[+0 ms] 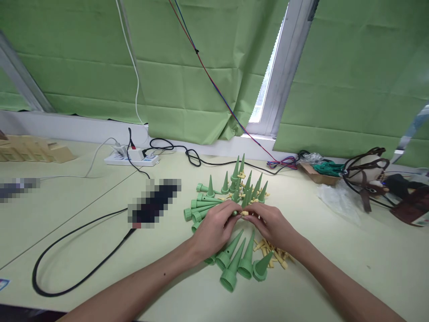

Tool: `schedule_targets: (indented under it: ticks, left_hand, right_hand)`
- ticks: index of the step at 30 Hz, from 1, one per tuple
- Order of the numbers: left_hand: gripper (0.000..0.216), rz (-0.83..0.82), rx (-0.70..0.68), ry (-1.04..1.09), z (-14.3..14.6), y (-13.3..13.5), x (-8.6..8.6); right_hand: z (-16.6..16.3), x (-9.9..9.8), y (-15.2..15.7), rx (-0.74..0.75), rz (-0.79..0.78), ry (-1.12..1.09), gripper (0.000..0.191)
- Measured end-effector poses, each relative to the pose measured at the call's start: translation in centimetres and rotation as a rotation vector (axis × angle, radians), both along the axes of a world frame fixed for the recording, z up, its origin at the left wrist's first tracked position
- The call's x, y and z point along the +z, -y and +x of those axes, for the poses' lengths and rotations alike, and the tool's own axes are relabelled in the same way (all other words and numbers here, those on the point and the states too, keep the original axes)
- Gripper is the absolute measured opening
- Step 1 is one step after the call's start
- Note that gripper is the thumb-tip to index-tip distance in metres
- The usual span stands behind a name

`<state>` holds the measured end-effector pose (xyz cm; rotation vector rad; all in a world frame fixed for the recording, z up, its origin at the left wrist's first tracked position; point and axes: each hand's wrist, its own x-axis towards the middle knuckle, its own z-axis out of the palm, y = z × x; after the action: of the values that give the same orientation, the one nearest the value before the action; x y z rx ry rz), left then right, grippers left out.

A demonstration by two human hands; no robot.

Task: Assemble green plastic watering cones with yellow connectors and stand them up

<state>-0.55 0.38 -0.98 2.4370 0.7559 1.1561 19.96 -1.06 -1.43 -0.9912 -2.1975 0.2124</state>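
My left hand point(217, 223) pinches a green plastic piece point(235, 213); only its small end shows, the rest is covered by my fingers. Close against it, my right hand point(270, 223) has a small pale-yellow plastic fitting point(245, 213) between thumb and fingers. The two pieces almost meet, and I cannot tell if they touch. Below my hands lie several hollow green cones point(246, 261) on their sides. A pile of yellow fittings point(275, 255) sits under my right wrist. Beyond my hands, several green cones stand upright point(225, 183), some with yellow fittings among them.
A pale table point(335, 268) bears everything. At left are a blurred dark device point(156, 203) with a looping black cable, and a white power strip point(130, 158). Along the right back stand a cardboard box point(318, 174), a plastic bag point(340, 199) and a handbag point(365, 170).
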Motion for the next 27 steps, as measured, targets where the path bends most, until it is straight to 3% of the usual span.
schedule_targets:
  ticks: [27]
  left_hand:
    - [0.016,-0.022,0.003,-0.006,-0.01,0.02,0.42]
  right_hand:
    - [0.01,-0.1,0.04,-0.02,0.044,0.044,0.011]
